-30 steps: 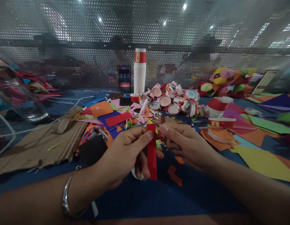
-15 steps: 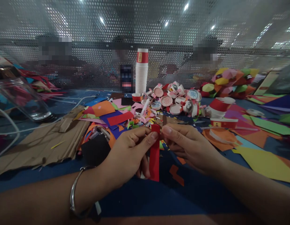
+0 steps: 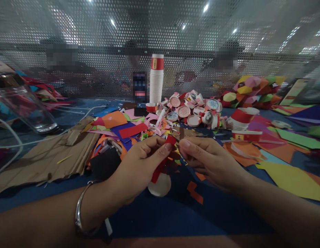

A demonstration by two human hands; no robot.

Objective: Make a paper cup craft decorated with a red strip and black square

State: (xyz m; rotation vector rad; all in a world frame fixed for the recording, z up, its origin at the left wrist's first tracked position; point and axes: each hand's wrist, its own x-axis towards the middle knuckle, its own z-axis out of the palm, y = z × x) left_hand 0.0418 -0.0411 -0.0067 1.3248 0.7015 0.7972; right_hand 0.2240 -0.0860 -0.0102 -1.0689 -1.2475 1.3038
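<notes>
My left hand (image 3: pixel 143 163) pinches a red paper strip (image 3: pixel 160 168) between thumb and fingers. The strip is tilted, with its top curled above the thumb and its lower end slanting down to the left. A round whitish disc (image 3: pixel 160 186) lies below the strip on the blue tabletop. Close beside the strip, my right hand (image 3: pixel 208 158) is closed in a pinch. A thin dark edge shows by its fingertips, but what it holds I cannot make out. Orange paper scraps (image 3: pixel 195 193) lie below the right hand.
Ahead is a heap of cut paper-cup bottoms (image 3: pixel 184 111), with a tall stack of paper cups (image 3: pixel 156 79) behind. Corrugated cardboard (image 3: pixel 51 155) and a glass bottle (image 3: pixel 28 106) are on the left. Cut cups (image 3: pixel 242 119) and coloured paper (image 3: pixel 291 177) lie on the right.
The red strip has swung from upright to a slant, its lower end moving left. The whitish disc, mostly hidden before, now shows. My right hand has barely moved.
</notes>
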